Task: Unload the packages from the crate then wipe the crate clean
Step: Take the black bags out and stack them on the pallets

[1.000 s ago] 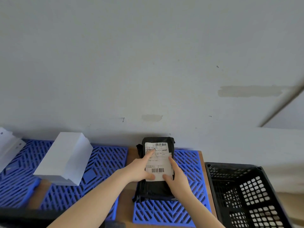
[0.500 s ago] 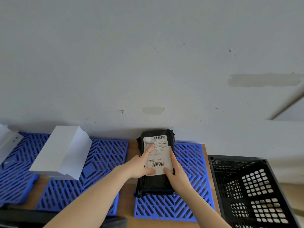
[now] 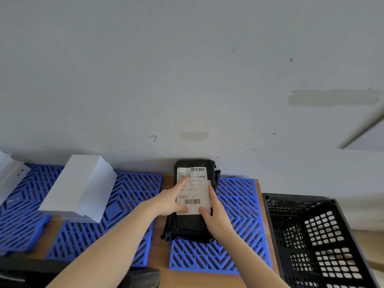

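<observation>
Unmoved, both hands, left hand (image 3: 169, 201) and right hand (image 3: 216, 213), press flat on one black package (image 3: 188, 225).

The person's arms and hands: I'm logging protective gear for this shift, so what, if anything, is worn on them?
Nothing shows. The left hand and right hand are bare, without gloves, and no ring, watch or wristband is visible. Both forearms are uncovered to the bottom edge of the picture, with no sleeve in view.
</observation>
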The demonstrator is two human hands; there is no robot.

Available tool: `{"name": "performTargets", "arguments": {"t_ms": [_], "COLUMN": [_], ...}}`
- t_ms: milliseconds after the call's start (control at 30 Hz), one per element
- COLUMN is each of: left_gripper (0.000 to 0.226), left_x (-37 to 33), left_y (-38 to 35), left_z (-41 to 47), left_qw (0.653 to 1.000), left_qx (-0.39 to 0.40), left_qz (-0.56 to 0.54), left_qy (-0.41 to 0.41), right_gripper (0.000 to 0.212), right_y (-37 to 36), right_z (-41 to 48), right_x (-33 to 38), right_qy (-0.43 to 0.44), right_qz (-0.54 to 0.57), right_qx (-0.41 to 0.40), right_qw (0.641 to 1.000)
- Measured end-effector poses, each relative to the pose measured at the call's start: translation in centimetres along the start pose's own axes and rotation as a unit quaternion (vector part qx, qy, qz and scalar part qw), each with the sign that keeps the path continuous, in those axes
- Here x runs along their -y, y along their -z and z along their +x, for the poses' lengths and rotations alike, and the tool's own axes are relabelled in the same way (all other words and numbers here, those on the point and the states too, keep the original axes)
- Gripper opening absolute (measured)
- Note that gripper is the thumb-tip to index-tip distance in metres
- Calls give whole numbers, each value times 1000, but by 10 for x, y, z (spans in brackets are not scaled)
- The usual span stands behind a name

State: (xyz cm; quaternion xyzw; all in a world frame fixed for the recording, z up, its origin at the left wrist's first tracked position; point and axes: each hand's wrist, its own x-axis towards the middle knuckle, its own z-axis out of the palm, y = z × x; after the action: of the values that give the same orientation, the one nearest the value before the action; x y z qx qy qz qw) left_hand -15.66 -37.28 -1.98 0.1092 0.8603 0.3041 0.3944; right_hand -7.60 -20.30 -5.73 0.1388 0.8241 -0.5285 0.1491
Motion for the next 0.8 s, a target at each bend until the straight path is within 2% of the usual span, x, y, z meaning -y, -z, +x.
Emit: {"name": "performTargets", "arguments": {"t_ms": [167, 333, 467, 600, 733, 800], "left_gripper": [87, 62, 41, 23, 18, 16], "left_x": [-24, -28, -22, -9, 25, 48], "left_y": [19, 41, 36, 12, -31, -54], "left_z": [-24, -82, -148, -218, -288, -321], "left_qw": [994, 962, 930, 873, 798, 773], "left_qx": [-88, -267, -356, -474, -597, -632], "left_qz": [63, 7, -33, -32, -29, -30], "left_qy": [-23, -61, -87, -108, -73, -39], "right_gripper": [69, 65, 58, 40, 26, 24], "right_y": [15, 30, 32, 27, 2, -17], "right_z": [-18, -45, -86, -126, -168, -190], "right_x": [10, 36, 67, 98, 122, 133], "right_qy": [27, 70, 144, 205, 279, 305], "right_qz": [-91, -104, -99, -82, -69, -56], "right_qx": [-42, -84, -80, -76, -55, -37], "right_qw": [995, 989, 981, 972, 956, 950]}}
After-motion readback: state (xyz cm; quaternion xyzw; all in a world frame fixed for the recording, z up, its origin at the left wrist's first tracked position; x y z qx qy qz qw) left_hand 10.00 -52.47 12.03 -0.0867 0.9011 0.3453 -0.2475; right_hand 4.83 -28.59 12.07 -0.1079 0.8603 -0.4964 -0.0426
